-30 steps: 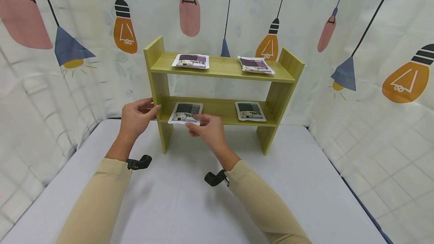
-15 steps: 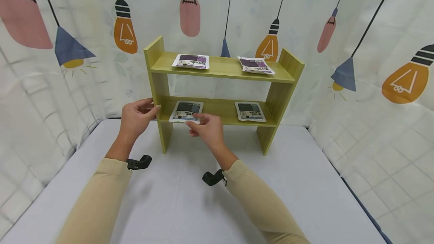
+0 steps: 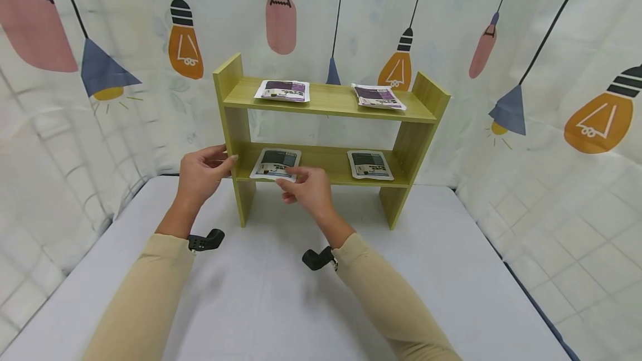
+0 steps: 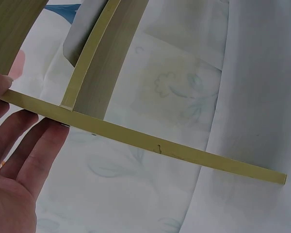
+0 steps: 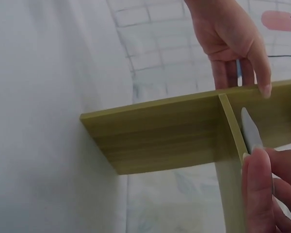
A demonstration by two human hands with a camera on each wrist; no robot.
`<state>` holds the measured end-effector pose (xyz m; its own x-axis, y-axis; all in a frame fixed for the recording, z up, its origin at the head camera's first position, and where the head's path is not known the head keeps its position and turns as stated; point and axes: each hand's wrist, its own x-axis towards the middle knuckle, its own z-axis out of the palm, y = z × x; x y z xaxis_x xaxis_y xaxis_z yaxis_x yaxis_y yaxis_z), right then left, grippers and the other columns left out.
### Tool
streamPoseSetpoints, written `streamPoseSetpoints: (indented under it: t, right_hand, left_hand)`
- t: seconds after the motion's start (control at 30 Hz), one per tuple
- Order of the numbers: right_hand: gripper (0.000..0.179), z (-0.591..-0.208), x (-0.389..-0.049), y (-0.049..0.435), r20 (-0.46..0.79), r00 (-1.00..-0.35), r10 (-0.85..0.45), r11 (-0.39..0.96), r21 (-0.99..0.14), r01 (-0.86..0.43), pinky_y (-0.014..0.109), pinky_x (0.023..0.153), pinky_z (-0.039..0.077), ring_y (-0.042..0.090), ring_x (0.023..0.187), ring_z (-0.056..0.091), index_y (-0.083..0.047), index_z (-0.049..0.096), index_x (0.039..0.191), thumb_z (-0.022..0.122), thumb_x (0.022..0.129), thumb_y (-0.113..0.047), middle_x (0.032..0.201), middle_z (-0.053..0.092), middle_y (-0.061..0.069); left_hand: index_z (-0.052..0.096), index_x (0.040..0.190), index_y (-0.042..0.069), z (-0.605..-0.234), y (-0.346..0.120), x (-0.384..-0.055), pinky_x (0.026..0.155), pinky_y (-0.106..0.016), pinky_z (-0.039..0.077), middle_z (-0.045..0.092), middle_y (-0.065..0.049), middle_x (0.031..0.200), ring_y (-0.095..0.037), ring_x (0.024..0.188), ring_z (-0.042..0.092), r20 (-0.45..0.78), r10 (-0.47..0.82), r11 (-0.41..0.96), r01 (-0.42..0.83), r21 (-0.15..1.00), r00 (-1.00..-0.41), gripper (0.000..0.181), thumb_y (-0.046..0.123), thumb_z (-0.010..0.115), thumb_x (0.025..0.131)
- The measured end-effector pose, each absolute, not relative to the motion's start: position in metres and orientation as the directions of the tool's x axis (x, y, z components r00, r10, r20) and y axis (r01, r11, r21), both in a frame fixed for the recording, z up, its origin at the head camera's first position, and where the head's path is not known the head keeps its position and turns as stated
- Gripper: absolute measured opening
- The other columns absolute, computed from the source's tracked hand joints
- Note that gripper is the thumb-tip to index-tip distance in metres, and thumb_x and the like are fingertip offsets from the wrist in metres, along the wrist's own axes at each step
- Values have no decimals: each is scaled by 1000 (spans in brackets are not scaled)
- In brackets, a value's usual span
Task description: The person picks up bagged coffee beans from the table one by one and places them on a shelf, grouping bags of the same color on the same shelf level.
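Observation:
A small greenish-yellow two-tier shelf (image 3: 326,152) stands on the table. My left hand (image 3: 200,174) grips its left side panel (image 4: 131,136), thumb at the front edge and fingers against the outer face. On the lower tier's left part lies a flat white-edged packet (image 3: 275,164) with a dark label. My right hand (image 3: 310,189) pinches this packet at its front right corner, thumb low and index finger on top. From the right wrist view, the packet (image 5: 250,127) shows edge-on, close over the lower board (image 5: 231,121), with its near end hidden by my fingers.
A similar dark-labelled packet (image 3: 370,165) lies at the lower tier's right. Two purple-labelled packets, one left (image 3: 283,91) and one right (image 3: 378,96), rest on the top tier. White cloth covers the table (image 3: 261,294); a lamp-patterned curtain (image 3: 311,10) hangs behind.
The packet in my right hand has shifted very slightly back and right on the lower tier, the hand moving with it. My left hand and the shelf stay in place.

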<state>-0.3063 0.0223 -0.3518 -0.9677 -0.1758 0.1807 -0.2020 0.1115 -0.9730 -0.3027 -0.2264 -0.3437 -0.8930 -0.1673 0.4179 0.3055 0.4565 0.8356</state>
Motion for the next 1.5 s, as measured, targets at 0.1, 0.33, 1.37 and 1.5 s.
streamPoseSetpoints:
  t: [0.1,0.33,1.37,1.5]
  right_hand:
    - [39,-351,-307,24,177,-968,-180,131,-971,-202,35,61,64,16,56,72,-8,76,122,85,84,-15,80,77,19]
    - [39,-347,-310,25,193,-964,-183,232,-944,-233,34,56,63,15,51,70,-9,75,124,83,86,-15,72,75,15]
    - [27,-341,-311,17,224,-958,-179,321,-907,-272,32,52,62,15,46,64,-7,76,116,80,90,-16,64,70,12]
    - [28,-341,-311,17,227,-958,-176,323,-906,-274,32,52,62,15,46,64,-8,76,117,79,90,-16,64,70,12]
  left_hand:
    - [63,141,12,-344,-226,-303,73,-15,60,72,-23,122,-1,87,73,414,-167,449,305,840,-895,51,35,72,96]
    - [63,141,12,-344,-226,-305,72,-14,59,72,-22,123,3,85,69,414,-157,449,308,838,-897,52,35,72,96]
    - [63,142,15,-343,-225,-302,74,-14,59,72,-17,123,0,88,71,399,-177,465,281,840,-900,54,42,71,96]
    - [63,142,15,-343,-225,-303,74,-13,58,73,-17,123,1,88,71,401,-177,471,280,837,-899,54,42,70,96]
